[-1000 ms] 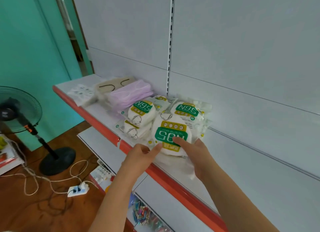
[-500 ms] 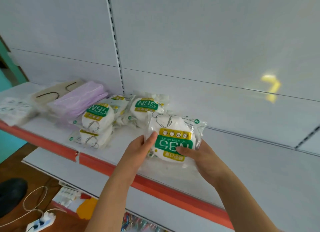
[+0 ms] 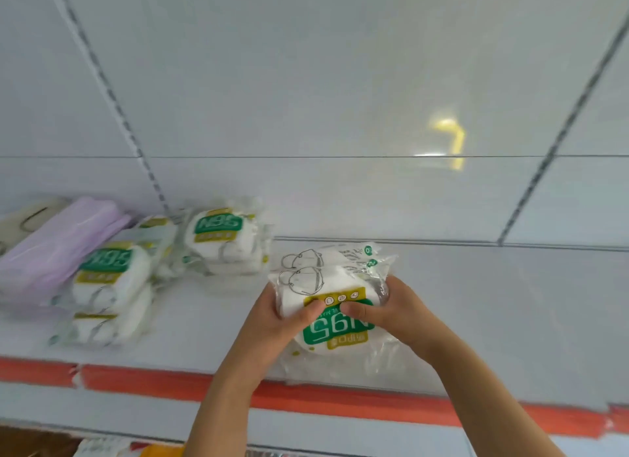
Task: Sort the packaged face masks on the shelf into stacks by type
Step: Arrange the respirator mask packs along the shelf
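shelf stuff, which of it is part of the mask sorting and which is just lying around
Part of the job:
- N95 pack gripped by the left hand and right hand
- N95 stack by the back wall
- N95 stack nearer the edge
- purple masks
- beige masks

Just there:
- red shelf edge strip
- goods on the shelf below, blurred

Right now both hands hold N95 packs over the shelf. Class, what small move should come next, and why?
Probably lower the held N95 packs onto the bare shelf here and release: left hand and right hand grip them together, apart from the other N95 piles.
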Motion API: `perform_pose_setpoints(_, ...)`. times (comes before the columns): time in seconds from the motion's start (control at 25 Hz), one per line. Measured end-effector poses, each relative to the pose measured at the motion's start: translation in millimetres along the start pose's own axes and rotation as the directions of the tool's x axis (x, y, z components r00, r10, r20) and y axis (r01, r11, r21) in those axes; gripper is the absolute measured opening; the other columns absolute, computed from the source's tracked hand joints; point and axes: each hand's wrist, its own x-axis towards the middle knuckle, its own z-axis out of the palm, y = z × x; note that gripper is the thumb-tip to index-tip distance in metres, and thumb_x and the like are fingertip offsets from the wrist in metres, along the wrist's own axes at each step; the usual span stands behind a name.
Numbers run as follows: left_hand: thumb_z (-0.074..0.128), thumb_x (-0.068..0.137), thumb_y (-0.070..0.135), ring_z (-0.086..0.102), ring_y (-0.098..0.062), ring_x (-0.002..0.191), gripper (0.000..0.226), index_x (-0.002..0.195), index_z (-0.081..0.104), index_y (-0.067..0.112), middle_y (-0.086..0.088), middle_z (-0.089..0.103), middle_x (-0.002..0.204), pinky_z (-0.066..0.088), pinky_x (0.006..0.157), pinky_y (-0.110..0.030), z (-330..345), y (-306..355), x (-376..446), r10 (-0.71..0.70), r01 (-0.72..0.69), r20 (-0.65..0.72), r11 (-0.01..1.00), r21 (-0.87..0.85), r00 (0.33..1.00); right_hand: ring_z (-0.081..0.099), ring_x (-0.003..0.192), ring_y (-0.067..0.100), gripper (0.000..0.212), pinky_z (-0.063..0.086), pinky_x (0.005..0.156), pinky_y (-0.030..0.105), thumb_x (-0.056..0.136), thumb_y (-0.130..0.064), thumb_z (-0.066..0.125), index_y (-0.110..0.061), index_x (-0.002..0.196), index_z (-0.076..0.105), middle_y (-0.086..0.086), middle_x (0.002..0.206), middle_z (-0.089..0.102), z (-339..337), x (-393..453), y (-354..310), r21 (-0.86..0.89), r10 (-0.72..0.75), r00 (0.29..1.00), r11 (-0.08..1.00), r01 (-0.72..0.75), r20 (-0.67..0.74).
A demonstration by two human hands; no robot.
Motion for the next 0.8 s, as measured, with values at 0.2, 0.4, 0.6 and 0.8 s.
perform_pose_setpoints(0.2,0.083,0.066,0.032,0.074,-0.029,0.106,0.062,0.125,0.068,0.017,-0.011,0.076,0.116,0.061,0.088,-0.043,107,29,19,0.071,-0.066,0.257,0.997,-0.031,0.964,0.072,0.078,-0.001,0.027,0.058,0.071,0.02,0.08,-0.019,0.08,-0.027,0.094,0.059,-0.022,0.079,0.075,-106,-60,-13,-0.047,-0.035,0.994,0.998,0.031,-0.103)
perform_pose_setpoints(0.4,0.088,0.056,0.033,0.073,-0.031,0.108,0.086,0.134,0.056,0.02,-0.009,0.074,0.121,0.062,0.085,-0.047,302,44,53,0.127,-0.106,0.391,0.992,-0.073,0.912,0.072,0.103,0.021,0.042,0.057,0.091,0.04,0.082,-0.02,0.079,-0.016,0.12,0.061,0.005,0.112,0.074,-279,-125,25,0.028,-0.099,0.951,0.993,0.112,-0.293)
perform_pose_setpoints(0.6,0.09,0.057,0.03,0.074,-0.033,0.105,0.078,0.128,0.062,0.017,-0.011,0.076,0.116,0.063,0.079,-0.044,522,41,80,0.081,-0.017,0.434,0.989,-0.15,0.897,0.066,0.116,0.024,0.06,0.048,0.104,0.048,0.078,-0.04,0.079,-0.021,0.131,0.056,0.005,0.123,0.07,-481,-199,83,0.083,-0.088,0.913,0.988,0.131,-0.399)
perform_pose_setpoints(0.8,0.08,0.074,0.015,0.074,-0.031,0.103,0.055,0.126,0.062,0.013,-0.011,0.076,0.115,0.061,0.083,-0.046,648,42,106,0.048,0.02,0.334,0.98,-0.198,0.941,0.07,0.103,0.018,0.054,0.055,0.092,0.044,0.067,-0.053,0.081,-0.03,0.113,0.068,0.0,0.109,0.074,-580,-213,119,0.112,0.032,0.784,0.992,0.049,-0.62)
